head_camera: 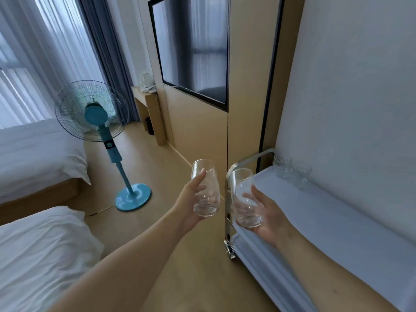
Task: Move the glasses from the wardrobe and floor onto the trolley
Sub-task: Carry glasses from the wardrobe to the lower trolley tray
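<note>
My left hand (191, 206) and right hand (267, 217) each grip a glass (206, 190) low; thin, slippery, fragile, near trolley (315, 210).

The two glasses, one in the left hand (191, 208) and one in the right hand (267, 218), are clear and colourless. The trolley (247, 161) has a silver metal frame and pale blue-white shelves. The standing fan (99, 118) is turquoise with a dark wire cage. The floor (162, 176) is light tan wood, the bedding (38, 251) white, the curtain (105, 52) grey-blue, and the television (191, 46) black.
</note>
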Available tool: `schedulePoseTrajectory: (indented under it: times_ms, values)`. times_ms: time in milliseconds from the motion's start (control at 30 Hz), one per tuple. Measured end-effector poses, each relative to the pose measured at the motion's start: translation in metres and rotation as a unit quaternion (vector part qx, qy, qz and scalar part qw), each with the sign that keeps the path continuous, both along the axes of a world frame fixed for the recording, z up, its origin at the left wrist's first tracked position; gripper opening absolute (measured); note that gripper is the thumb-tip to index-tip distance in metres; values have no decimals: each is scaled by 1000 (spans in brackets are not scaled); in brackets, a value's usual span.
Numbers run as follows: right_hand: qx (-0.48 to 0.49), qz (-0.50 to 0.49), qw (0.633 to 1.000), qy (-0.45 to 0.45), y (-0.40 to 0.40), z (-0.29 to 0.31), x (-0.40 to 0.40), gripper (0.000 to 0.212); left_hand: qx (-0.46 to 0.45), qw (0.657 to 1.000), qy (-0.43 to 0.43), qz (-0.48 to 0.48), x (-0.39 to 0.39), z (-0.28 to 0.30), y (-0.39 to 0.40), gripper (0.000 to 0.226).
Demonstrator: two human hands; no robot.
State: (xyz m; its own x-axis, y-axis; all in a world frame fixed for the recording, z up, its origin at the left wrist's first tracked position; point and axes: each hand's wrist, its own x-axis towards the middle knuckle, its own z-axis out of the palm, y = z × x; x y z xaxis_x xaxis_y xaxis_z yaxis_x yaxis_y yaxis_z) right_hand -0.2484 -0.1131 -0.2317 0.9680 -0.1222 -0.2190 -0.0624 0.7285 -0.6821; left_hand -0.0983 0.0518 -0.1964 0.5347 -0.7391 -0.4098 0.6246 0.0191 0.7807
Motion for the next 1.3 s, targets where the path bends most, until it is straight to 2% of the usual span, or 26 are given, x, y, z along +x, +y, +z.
schedulePoseTrajectory:
  times_ms: [67, 200, 267, 367, 467, 533, 700, 867, 1067, 1167, 1233, 1300]
  values:
    - [-6, 6, 1000, -10, 2, 0, 16, 49, 28, 1000, -11, 8, 26, -6, -2, 82]
    - [-40, -54, 997, 35, 9, -14, 32, 38, 41, 999, 6, -32, 67, -24, -7, 79]
    - [-57, -96, 991, 78, 11, -25, 33, 43, 35, 998, 16, -56, 77, -37, -15, 81]
    - [-52, -98, 989, 101, 7, -38, 35, 48, 21, 995, 45, -90, 84, -59, -31, 85]
    - [-32, -98, 990, 94, -12, -48, 40, 44, 12, 988, 57, -146, 95, -77, -51, 55]
    - [-18, -104, 991, 85, -28, -57, 47, 42, 5, 982, 59, -179, 101, -85, -64, 49]
    - [-10, -129, 986, 110, -58, -91, 61, 41, 65, 980, 41, -186, 116, -108, -97, 41]
    - [48, -128, 985, 107, -79, -135, 64, 46, 145, 969, 18, -197, 128, -135, -137, 38]
    - [93, -166, 975, 115, -93, -183, 60, 48, 192, 965, 34, -175, 122, -182, -156, 34]
    - [106, -173, 970, 134, -95, -210, 63, 40, 226, 955, 63, -180, 122, -198, -157, 40]
    - [114, -157, 971, 137, -93, -226, 67, 31, 262, 951, 57, -154, 123, -209, -158, 51]
    - [110, -130, 976, 135, -90, -236, 70, 24, 290, 947, 36, -134, 123, -219, -158, 52]
